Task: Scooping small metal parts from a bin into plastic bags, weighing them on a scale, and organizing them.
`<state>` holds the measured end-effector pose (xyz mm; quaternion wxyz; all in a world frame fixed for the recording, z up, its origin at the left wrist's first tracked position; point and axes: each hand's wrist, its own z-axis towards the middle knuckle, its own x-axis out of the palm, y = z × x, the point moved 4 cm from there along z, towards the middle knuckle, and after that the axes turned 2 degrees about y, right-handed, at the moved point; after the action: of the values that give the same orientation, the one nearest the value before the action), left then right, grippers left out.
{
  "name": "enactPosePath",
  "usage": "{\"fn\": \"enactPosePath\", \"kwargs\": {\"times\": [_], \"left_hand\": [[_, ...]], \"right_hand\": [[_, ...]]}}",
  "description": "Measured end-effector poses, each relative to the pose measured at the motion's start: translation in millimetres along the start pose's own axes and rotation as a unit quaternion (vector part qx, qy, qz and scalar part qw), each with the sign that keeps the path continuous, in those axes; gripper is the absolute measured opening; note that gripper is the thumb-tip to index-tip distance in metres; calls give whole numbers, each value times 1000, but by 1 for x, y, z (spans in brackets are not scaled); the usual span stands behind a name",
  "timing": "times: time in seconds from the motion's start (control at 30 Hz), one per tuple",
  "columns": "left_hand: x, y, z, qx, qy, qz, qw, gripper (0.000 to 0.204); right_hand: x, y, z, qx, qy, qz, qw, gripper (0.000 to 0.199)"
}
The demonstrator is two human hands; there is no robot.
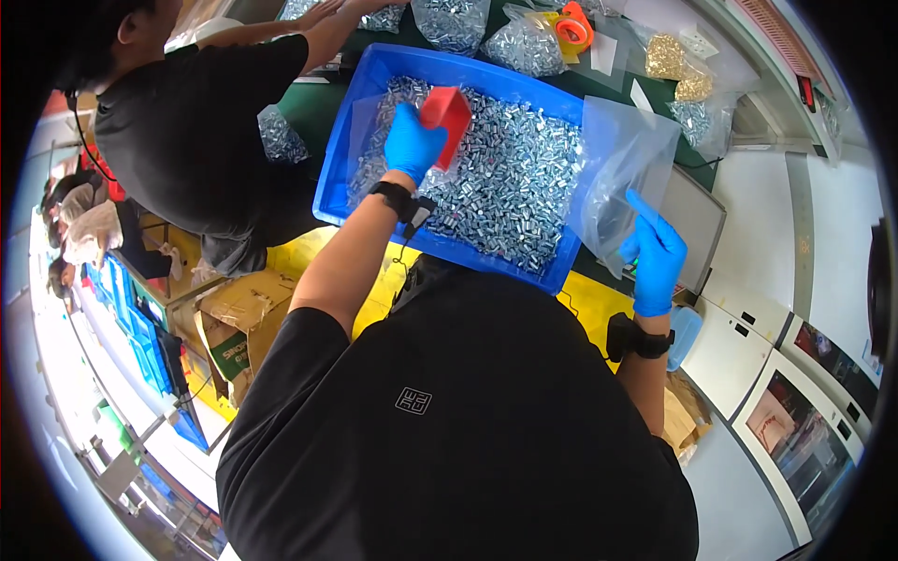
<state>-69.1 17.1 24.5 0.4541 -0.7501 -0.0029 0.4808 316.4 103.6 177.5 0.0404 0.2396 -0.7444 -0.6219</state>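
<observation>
My left hand [413, 145], in a blue glove, grips a red box-shaped plastic scoop [449, 120] over the left part of a blue bin [440, 62]. Small silvery metal cylindrical parts [505, 178] fill the bin, spread in a thick layer. At the bin's right side, my blue-gloved right hand [658, 252] holds a clear plastic bag [631, 154], its index finger stretched along the film. The bag overlaps the bin's right rim and looks mostly flat. What the scoop contains cannot be made out.
Filled clear bags [524, 47] of metal parts stand behind the bin, beside an orange tape dispenser [573, 28]. Bags of gold-coloured parts [666, 58] lie at the back right. A co-worker [201, 140] reaches across the table at left. A cardboard box [245, 318] sits below left.
</observation>
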Motion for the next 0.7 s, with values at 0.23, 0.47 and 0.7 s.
{"fn": "enactPosePath", "kwargs": {"times": [0.23,0.47,0.7], "left_hand": [[41,-21,5,2,-81,87,993,60],[66,-36,-6,-84,-18,102,991,66],[79,-35,-33,7,79,194,978,69]], "right_hand": [[0,2,6,-20,20,5,1000,29],[-10,-10,19,-35,51,26,998,29],[-8,-2,37,-50,80,47,994,26]]}}
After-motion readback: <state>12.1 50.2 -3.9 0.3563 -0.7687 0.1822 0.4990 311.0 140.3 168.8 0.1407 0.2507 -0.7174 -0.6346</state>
